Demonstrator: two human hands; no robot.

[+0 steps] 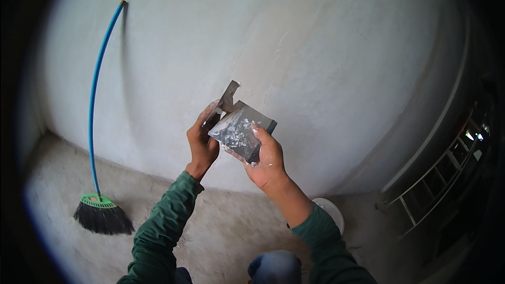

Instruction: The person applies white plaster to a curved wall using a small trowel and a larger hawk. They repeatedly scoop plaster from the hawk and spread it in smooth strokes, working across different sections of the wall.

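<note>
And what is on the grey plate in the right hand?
White smears on the grey plate. The right hand covers part of it; what is beneath cannot be seen.

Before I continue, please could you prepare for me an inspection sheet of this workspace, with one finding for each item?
Surface: pale, faintly streaked wall; rough grey floor below.
Job's things: metal scraper; flat grey blade, smeared with white paste.
Clutter: blue-handled broom leaning on the wall; pale round container, partly behind right sleeve.
Hands: left hand holds the scraper; right hand holds the blade.
Cables: nothing seen.
Surroundings: ladder-like frame at right, in shadow.
</note>
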